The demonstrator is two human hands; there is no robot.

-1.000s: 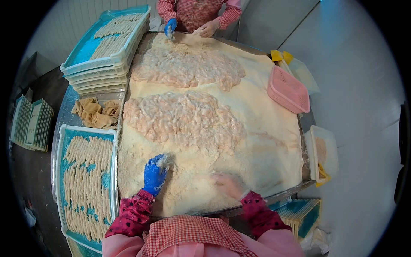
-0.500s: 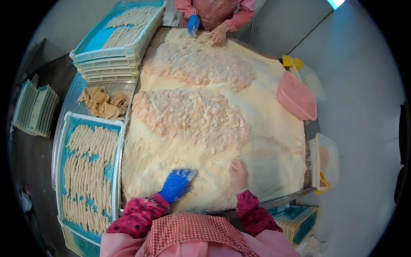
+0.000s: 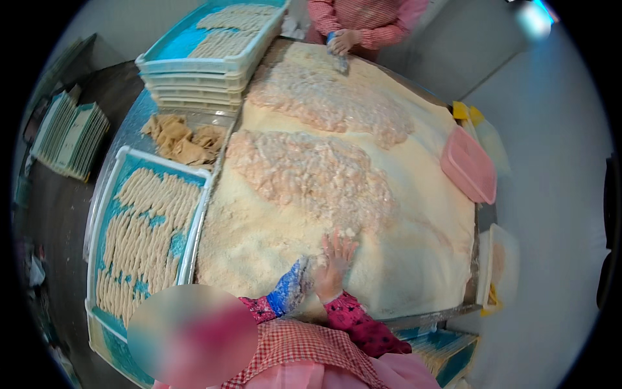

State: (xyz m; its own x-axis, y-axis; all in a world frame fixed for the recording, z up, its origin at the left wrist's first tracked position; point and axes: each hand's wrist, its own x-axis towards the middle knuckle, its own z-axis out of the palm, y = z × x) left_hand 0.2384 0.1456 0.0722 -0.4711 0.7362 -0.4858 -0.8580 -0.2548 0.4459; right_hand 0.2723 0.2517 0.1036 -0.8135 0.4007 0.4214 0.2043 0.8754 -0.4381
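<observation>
The bench point(image 3: 259, 214) in front of me is buried under a wide bed of pale breadcrumbs point(image 3: 414, 259). On that bed, just beyond my hands, lies the nearer heap of crumbed pink strips point(image 3: 311, 175), a long mound whose axis runs from the upper left, by the brown scraps point(image 3: 181, 139), down to the right. Its near right tip ends almost at my fingertips. A second heap point(image 3: 330, 100) lies beyond the first, toward the other person's hands point(image 3: 342, 43).

Left of the crumb bed sits the blue tray point(image 3: 107, 214) of finished strips, their long axes running away from me.

My right hand point(image 3: 334, 266) lies flat on the crumbs, fingers spread and pointing up at the heap's tip; it is the nearer one. My left hand point(image 3: 290, 293), in a crumb-caked blue glove, rests just beside it, lower, fingers loosely together.
</observation>
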